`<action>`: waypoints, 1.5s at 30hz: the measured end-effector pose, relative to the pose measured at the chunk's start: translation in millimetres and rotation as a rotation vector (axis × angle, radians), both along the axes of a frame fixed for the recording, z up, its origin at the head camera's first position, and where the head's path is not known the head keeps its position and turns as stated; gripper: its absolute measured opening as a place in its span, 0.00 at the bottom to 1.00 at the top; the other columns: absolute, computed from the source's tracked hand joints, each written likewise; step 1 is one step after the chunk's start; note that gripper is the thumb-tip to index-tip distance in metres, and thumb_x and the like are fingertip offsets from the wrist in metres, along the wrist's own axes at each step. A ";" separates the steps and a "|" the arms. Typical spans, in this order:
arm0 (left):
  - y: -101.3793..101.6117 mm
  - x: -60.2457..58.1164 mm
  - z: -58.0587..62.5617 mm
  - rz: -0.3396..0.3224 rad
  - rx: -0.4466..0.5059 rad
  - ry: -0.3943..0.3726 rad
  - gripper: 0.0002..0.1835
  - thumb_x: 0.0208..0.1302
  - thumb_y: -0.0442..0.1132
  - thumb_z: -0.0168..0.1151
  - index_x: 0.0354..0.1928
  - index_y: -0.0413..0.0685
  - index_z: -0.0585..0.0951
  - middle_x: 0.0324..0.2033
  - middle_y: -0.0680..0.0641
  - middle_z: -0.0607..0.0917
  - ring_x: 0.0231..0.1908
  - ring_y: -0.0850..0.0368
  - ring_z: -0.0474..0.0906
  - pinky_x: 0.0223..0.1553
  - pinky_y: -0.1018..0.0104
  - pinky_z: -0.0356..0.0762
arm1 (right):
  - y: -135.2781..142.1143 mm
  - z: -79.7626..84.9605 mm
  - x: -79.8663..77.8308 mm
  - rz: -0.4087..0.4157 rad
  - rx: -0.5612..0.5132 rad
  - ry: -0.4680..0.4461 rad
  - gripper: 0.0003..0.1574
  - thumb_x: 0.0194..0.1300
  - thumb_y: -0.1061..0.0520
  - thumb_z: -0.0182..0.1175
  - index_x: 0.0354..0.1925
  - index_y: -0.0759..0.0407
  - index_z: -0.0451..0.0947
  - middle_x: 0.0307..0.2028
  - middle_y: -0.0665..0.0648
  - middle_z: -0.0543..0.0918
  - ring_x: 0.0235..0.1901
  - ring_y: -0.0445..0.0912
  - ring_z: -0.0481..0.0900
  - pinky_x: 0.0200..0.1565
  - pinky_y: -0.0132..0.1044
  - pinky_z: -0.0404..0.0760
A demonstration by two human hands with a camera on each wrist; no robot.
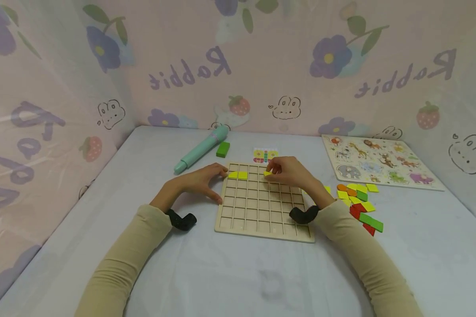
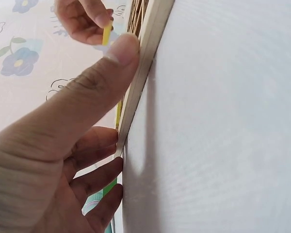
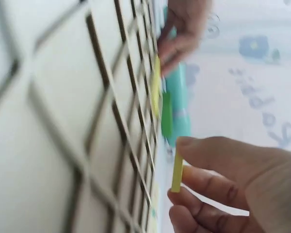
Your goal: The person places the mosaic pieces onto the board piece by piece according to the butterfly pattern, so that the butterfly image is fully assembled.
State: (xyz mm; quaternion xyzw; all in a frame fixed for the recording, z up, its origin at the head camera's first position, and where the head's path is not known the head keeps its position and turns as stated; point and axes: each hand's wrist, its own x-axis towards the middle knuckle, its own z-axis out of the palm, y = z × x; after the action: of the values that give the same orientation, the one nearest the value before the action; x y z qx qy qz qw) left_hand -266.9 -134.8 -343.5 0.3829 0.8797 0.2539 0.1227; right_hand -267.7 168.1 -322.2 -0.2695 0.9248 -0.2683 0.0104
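A wooden grid board (image 1: 251, 204) lies flat, with a quarter-round yellow tile (image 1: 232, 175) and a yellow square tile (image 1: 243, 175) side by side in its second row from the far edge. My left hand (image 1: 196, 180) rests against the board's left side, its thumb and fingers spread along the edge. Over the far part of the board, my right hand (image 1: 289, 171) pinches a thin yellow tile (image 3: 177, 170) between thumb and fingers. In the right wrist view that tile shows edge-on, above the grid; its full outline is hidden.
Beyond the board lies a small pattern card (image 1: 265, 155). A green block (image 1: 223, 149) and a mint-green cylinder (image 1: 201, 149) are at the back left. Right of the board are several loose coloured tiles (image 1: 357, 198), below an animal puzzle board (image 1: 381, 160).
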 end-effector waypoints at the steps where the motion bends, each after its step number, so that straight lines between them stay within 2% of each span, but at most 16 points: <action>1: -0.1 -0.2 -0.3 0.001 -0.001 -0.001 0.41 0.43 0.51 0.75 0.57 0.38 0.69 0.64 0.40 0.64 0.66 0.47 0.56 0.68 0.54 0.51 | -6.1 -2.2 -0.9 0.010 -0.003 -0.006 0.15 0.54 0.54 0.68 0.37 0.61 0.79 0.29 0.55 0.80 0.31 0.47 0.76 0.35 0.41 0.76; 5: 0.0 -0.5 -0.8 0.007 -0.009 -0.002 0.41 0.44 0.51 0.75 0.58 0.38 0.69 0.64 0.41 0.64 0.66 0.47 0.56 0.68 0.55 0.51 | -22.7 -10.3 -5.2 0.034 -0.007 -0.007 0.15 0.54 0.54 0.69 0.36 0.62 0.78 0.28 0.54 0.80 0.30 0.46 0.77 0.36 0.40 0.77; 11: 0.4 -0.8 -0.9 0.006 -0.014 -0.004 0.41 0.45 0.51 0.74 0.58 0.38 0.68 0.64 0.41 0.63 0.67 0.47 0.55 0.68 0.54 0.50 | -32.9 -17.0 -9.3 0.019 -0.017 0.015 0.16 0.54 0.53 0.69 0.37 0.62 0.79 0.28 0.54 0.81 0.29 0.45 0.77 0.34 0.39 0.77; 19: 0.9 -1.0 -0.6 0.009 -0.029 0.003 0.42 0.44 0.52 0.74 0.58 0.39 0.68 0.64 0.41 0.64 0.67 0.47 0.55 0.68 0.55 0.51 | -34.9 -21.1 -11.4 0.007 -0.024 0.048 0.15 0.55 0.54 0.68 0.37 0.62 0.81 0.27 0.53 0.81 0.26 0.43 0.76 0.32 0.37 0.76; 29: 1.1 -0.1 0.7 0.008 -0.028 0.001 0.41 0.44 0.51 0.74 0.58 0.38 0.68 0.64 0.41 0.64 0.66 0.47 0.55 0.68 0.54 0.51 | -34.6 -23.4 -13.0 0.019 -0.048 -0.001 0.10 0.57 0.58 0.66 0.38 0.61 0.82 0.27 0.53 0.81 0.26 0.43 0.76 0.32 0.36 0.76; 39: 3.5 -1.6 -1.7 0.009 -0.031 -0.007 0.41 0.45 0.51 0.74 0.58 0.38 0.68 0.65 0.41 0.63 0.67 0.47 0.55 0.68 0.55 0.51 | -29.9 -20.4 -9.4 0.024 -0.041 -0.026 0.13 0.57 0.57 0.66 0.40 0.62 0.82 0.29 0.54 0.82 0.29 0.44 0.78 0.36 0.38 0.78; 45: 2.3 -1.5 -1.2 0.017 -0.028 -0.003 0.41 0.44 0.51 0.75 0.58 0.39 0.69 0.65 0.41 0.64 0.67 0.48 0.55 0.69 0.56 0.51 | -7.5 -6.4 -7.8 0.056 -0.044 0.000 0.15 0.58 0.57 0.64 0.44 0.62 0.80 0.31 0.54 0.82 0.31 0.46 0.79 0.37 0.41 0.78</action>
State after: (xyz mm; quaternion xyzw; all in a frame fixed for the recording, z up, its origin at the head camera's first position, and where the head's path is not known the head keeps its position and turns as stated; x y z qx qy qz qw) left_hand -268.4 -132.5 -344.6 0.3732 0.8863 0.2430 0.1270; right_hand -275.4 160.6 -328.6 -0.2952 0.9109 -0.2880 0.0120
